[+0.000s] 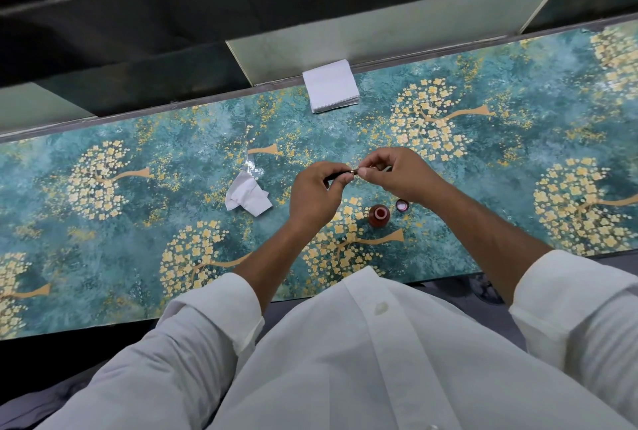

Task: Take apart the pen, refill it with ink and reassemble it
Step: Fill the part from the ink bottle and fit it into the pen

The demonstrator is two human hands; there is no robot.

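Note:
Both hands hold a dark, slim pen (346, 173) level above the table, its metal ring showing between the fingertips. My left hand (316, 193) grips the dark barrel end. My right hand (397, 172) pinches the other end at the ring; that part is mostly hidden by the fingers. A small red-brown ink bottle (379, 215) stands open on the table just below the hands. Its small round cap (402, 205) lies beside it to the right.
A crumpled white tissue (248, 195) lies left of the hands. A stack of white tissues (330, 86) sits at the far edge of the teal, flower-patterned table (138, 222). A dark drop lies beyond that far edge.

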